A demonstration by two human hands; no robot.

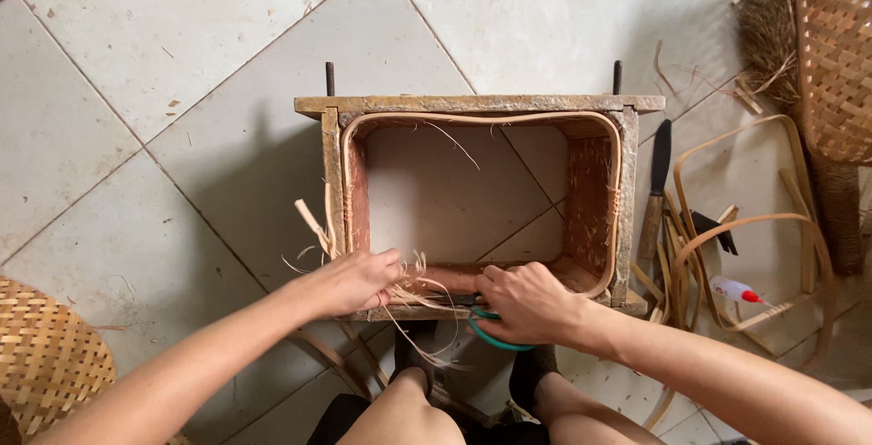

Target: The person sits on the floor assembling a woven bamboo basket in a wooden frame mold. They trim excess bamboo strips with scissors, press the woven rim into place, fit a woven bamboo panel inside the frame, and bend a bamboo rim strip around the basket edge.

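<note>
A rectangular wooden frame [479,104] stands on the tiled floor, with a bent cane hoop [472,119] fitted inside its rim. My left hand [356,281] pinches loose pale fibre strands [413,283] at the frame's near edge. My right hand [524,302] grips green-handled scissors [490,335], their blades pointing left toward the strands. My knees show at the bottom, under the frame's near edge.
Woven baskets sit at the lower left [45,359] and upper right [836,54]. To the right lie a knife [656,191], curved cane strips [745,227], a small white bottle with a red tip [734,290] and a brush [767,32].
</note>
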